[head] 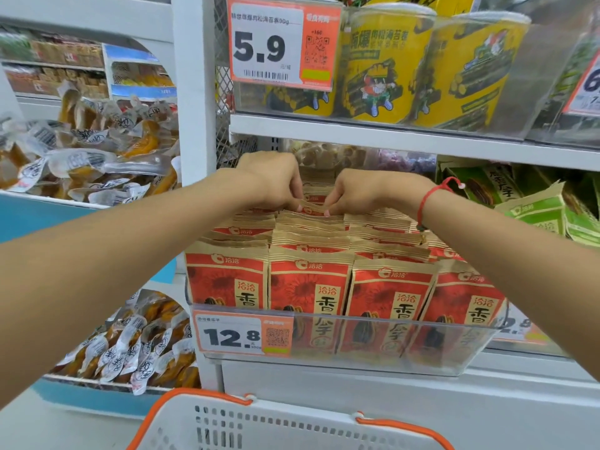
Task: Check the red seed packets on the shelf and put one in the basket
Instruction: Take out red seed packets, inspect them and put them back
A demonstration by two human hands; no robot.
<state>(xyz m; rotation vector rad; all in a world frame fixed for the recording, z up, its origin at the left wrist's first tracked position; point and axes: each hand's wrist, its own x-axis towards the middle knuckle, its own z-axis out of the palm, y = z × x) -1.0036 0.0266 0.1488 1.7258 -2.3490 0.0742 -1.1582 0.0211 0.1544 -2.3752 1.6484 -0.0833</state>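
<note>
A shopper's two bare arms reach over rows of red seed packets (311, 287) standing upright in a clear plastic shelf tray (324, 352), its front carrying a price tag (243, 332) that reads 12.8. Deep in the far rows, the left hand (276, 180) and the right hand (367, 193) meet, fingers curled downward, each pinching one end of the brown top edge of a single packet (313, 207) in the middle column; the two sets of fingertips sit close together with that edge between them. A red string bracelet (431, 196) circles the right wrist. Nearest the camera, at the bottom of the view, the white basket (276, 427) with an orange rim and handles sits below the shelf, well apart from both hands. On the shelf above stand yellow tubs (389, 66) beside a 5.9 price tag (282, 43). Green packets (535, 209) fill the space just right of the red ones, and clear-wrapped snacks (91, 157) are heaped in bins to the left.
</note>
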